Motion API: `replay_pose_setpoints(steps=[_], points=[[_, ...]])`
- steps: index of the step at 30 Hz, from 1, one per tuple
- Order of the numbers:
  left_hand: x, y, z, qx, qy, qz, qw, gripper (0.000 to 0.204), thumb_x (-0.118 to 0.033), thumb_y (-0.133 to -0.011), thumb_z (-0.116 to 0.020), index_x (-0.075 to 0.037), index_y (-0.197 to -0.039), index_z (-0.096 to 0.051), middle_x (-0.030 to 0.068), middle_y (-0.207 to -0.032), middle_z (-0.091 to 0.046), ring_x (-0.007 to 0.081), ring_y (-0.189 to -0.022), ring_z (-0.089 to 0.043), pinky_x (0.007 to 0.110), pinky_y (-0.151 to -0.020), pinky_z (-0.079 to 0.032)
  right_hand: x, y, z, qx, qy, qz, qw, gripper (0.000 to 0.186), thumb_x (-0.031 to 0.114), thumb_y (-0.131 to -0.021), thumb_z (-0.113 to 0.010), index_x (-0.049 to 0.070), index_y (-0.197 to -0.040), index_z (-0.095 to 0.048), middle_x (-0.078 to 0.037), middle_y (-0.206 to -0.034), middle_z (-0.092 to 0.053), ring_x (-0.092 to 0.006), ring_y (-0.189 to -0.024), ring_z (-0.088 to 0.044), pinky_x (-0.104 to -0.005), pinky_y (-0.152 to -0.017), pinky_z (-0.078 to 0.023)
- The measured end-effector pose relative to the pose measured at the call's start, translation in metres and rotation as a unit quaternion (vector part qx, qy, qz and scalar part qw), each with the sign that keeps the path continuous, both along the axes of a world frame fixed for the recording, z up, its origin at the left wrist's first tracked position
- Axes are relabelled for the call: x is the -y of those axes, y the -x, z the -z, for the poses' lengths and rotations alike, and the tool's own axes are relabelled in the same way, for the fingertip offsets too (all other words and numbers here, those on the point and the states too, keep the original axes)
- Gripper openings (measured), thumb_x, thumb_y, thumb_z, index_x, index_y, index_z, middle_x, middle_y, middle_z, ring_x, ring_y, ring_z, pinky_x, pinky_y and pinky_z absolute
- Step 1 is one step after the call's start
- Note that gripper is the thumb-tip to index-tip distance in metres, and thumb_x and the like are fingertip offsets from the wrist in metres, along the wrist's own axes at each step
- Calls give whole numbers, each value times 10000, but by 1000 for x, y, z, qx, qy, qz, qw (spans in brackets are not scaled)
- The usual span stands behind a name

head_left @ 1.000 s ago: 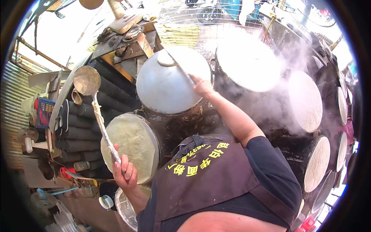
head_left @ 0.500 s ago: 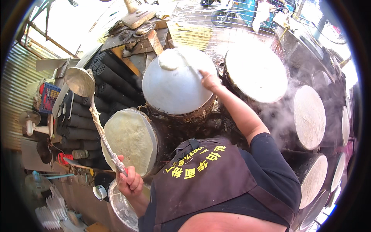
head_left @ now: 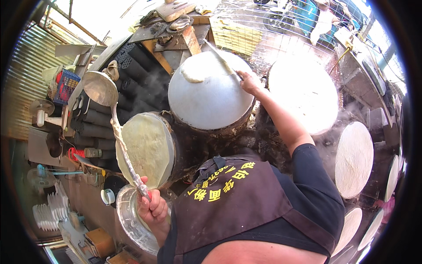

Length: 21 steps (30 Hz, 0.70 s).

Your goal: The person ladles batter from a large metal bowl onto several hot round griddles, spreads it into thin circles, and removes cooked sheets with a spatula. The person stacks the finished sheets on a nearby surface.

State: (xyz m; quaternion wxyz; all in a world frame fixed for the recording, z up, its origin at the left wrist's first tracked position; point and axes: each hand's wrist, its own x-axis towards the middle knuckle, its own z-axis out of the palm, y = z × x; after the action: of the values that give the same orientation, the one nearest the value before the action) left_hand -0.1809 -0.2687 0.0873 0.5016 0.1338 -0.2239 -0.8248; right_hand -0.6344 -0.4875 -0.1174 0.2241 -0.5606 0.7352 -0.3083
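My left hand (head_left: 154,209) is closed round the handle of a large metal ladle (head_left: 100,88), its shaft coated with pale batter. The ladle's bowl is held up beyond the left griddle, near the black coal briquettes. In my right hand (head_left: 250,83) is a long flat spatula (head_left: 221,57), angled over the far edge of the middle griddle (head_left: 211,105). A patch of pale batter (head_left: 191,72) lies at that griddle's upper left. On the left griddle a thin yellowish pancake (head_left: 145,147) covers most of the top. Below my left hand stands a round basin (head_left: 128,222), partly hidden.
Stacked coal briquettes (head_left: 94,116) stand to the left. Another round griddle, covered white (head_left: 303,97), sits to the right, with more rounds (head_left: 354,160) curving down that side. Steam drifts there. Wire fencing (head_left: 281,33) runs along the back.
The spatula has lifted and turned, its tip now past the griddle's far edge. The batter patch looks much the same. My left hand keeps hold of the ladle. The whole view has shifted slightly.
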Motion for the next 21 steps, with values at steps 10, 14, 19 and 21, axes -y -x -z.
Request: replay_pose_setpoints(steps=[10, 14, 19, 21], points=[[-34, 8, -7, 38, -22, -90, 995, 568, -159, -970, -535, -67, -1444, -236, 10, -644, -342, 58, -435, -318, 180, -319, -281, -10, -11, -32, 69, -38, -137, 987, 532, -3, -807, -525, 177, -1307, -557, -162, -984, -689, -197, -739, -626, -356, -734, -523], [-30, 11, -7, 26, -25, -68, 997, 563, -156, -968, -537, -66, -1441, -247, 8, -636, -342, 59, -432, -319, 186, -312, -288, 32, 3, 18, 105, 31, -118, 987, 534, -25, -785, -501, 151, -1284, -571, -128, -835, -671, -202, -680, -593, -351, -679, -511], [-45, 4, -5, 20, -13, -88, 996, 542, -149, -966, -534, -50, -1431, -275, 13, -626, -349, 60, -423, -315, 195, -310, -296, -13, -13, -12, 45, -15, -315, 948, 567, -64, -769, -533, 151, -1293, -564, -156, -1278, -571, -286, -1193, -529, -394, -1049, -424], [-47, 2, -2, 6, -16, -91, 996, 538, -147, -967, -531, -45, -1431, -278, 14, -623, -351, 61, -421, -315, 197, -310, -296, -13, 12, -16, 37, -31, -266, 963, 546, -59, -770, -531, 145, -1275, -580, -173, -1144, -608, -295, -1086, -569, -420, -988, -455]])
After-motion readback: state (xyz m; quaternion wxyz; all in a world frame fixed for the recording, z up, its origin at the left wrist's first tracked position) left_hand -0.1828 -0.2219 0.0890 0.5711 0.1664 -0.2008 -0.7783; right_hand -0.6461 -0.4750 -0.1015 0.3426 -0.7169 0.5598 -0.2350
